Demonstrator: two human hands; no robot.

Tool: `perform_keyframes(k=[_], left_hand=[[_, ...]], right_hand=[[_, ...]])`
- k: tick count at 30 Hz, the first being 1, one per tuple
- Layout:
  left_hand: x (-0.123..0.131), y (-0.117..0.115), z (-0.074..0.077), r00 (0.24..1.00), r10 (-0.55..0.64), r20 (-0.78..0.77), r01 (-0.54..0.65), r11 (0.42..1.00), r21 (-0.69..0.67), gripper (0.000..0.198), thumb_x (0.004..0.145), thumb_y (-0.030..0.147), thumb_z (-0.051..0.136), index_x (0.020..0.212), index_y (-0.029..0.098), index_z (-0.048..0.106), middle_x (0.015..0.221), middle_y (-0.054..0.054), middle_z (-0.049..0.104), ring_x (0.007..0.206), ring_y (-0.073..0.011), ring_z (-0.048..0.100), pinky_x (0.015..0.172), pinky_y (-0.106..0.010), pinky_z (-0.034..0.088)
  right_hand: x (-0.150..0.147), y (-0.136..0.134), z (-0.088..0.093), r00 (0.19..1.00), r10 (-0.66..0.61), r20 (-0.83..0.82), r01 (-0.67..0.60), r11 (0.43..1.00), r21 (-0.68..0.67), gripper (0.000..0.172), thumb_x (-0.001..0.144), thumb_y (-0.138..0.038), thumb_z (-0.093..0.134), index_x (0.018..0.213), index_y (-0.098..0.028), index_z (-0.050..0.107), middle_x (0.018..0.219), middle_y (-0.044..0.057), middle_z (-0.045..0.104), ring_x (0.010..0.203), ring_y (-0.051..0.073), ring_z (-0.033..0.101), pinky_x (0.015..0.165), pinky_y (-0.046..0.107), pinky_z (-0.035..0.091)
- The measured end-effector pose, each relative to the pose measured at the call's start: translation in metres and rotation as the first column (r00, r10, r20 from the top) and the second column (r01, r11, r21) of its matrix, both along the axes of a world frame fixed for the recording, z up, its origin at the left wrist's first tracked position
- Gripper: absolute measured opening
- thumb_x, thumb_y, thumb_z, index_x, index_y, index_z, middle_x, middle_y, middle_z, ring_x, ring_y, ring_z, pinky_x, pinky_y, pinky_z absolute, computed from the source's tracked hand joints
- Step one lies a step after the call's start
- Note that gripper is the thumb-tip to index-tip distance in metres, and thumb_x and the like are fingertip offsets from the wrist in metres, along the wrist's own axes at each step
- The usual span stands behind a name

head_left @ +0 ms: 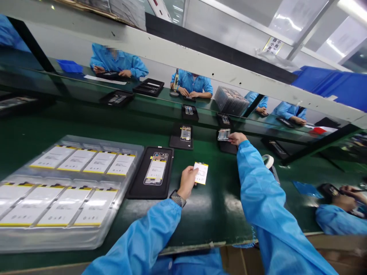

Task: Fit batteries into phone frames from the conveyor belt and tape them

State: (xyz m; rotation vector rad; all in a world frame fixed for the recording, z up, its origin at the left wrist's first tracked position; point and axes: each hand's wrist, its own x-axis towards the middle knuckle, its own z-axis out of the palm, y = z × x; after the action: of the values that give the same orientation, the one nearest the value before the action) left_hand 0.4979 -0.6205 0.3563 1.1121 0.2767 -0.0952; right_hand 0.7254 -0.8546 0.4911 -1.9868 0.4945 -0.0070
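My left hand (pixel 187 181) is closed on a white phone battery (pixel 202 173) with yellow edges, held above the green bench. Stretched out to the far side, my right hand (pixel 237 138) grips the edge of a phone frame (pixel 224 134) over a black tray (pixel 228 146). Left of my left hand lies a black tray (pixel 137 189) carrying a phone frame (pixel 148 181) with a white battery in it. Beyond that, another black tray (pixel 175 141) holds a phone frame (pixel 186 133). A clear plastic tray (pixel 71 241) with several white batteries (pixel 94 208) lies at the left.
A white tape roll (pixel 268 161) lies beside my right sleeve. Across the divider, several co-workers in blue handle phones near a stack of clear trays (pixel 231 101). A shelf beam (pixel 183 53) crosses above. A co-worker's hands (pixel 346 199) are at the right edge.
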Motion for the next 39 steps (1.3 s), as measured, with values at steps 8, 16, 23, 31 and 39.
perform_keyframes(k=[8,16,23,31,39], left_hand=[[0.011,0.043,0.031,0.978,0.107,0.181,-0.097,0.993,-0.064,0.038,0.065,0.037,0.076,0.092,0.012,0.067,0.078,-0.005,0.071,0.061,-0.0147,0.06,0.042,-0.021,0.041],[0.004,0.053,0.036,0.971,-0.01,0.238,-0.039,0.979,0.198,0.029,0.071,0.031,0.078,0.091,0.014,0.066,0.075,-0.006,0.074,0.064,-0.0186,0.068,0.061,-0.028,0.054],[-0.006,0.047,0.037,0.968,-0.166,0.187,0.083,0.918,0.388,0.018,0.077,0.024,0.072,0.091,0.014,0.065,0.082,-0.009,0.077,0.078,-0.0246,0.074,0.069,-0.032,0.057],[-0.012,0.047,0.042,0.942,-0.169,0.289,-0.122,0.631,0.766,0.015,0.077,0.023,0.076,0.09,0.018,0.071,0.077,-0.003,0.069,0.064,-0.0162,0.061,0.062,-0.028,0.046],[-0.012,0.049,0.04,0.932,0.002,0.362,-0.259,0.702,0.663,0.04,0.067,0.032,0.087,0.101,0.02,0.068,0.087,-0.002,0.067,0.069,-0.0155,0.056,0.066,-0.026,0.045]], right_hand=[[-0.105,0.05,-0.03,0.987,0.154,0.051,-0.162,0.945,0.285,0.02,0.064,-0.011,0.074,0.083,-0.013,0.07,0.067,0.004,0.067,0.053,0.011,0.054,0.049,0.022,0.039],[-0.223,0.098,-0.097,0.934,0.293,0.203,-0.357,0.768,0.531,0.033,0.059,-0.027,0.083,0.09,-0.017,0.075,0.08,0.004,0.074,0.063,0.013,0.059,0.059,0.025,0.043],[-0.238,0.098,-0.113,0.934,0.301,0.19,-0.35,0.677,0.647,0.041,0.06,-0.032,0.089,0.095,-0.019,0.072,0.085,0.003,0.074,0.066,0.015,0.06,0.061,0.027,0.044],[-0.245,0.1,-0.123,0.932,0.291,0.215,-0.358,0.653,0.667,0.042,0.063,-0.034,0.088,0.098,-0.02,0.069,0.086,0.003,0.074,0.068,0.016,0.061,0.063,0.027,0.045],[-0.255,0.105,-0.111,0.913,0.331,0.239,-0.402,0.631,0.663,0.043,0.067,-0.042,0.086,0.1,-0.023,0.065,0.09,0.003,0.074,0.078,0.021,0.068,0.073,0.033,0.054]])
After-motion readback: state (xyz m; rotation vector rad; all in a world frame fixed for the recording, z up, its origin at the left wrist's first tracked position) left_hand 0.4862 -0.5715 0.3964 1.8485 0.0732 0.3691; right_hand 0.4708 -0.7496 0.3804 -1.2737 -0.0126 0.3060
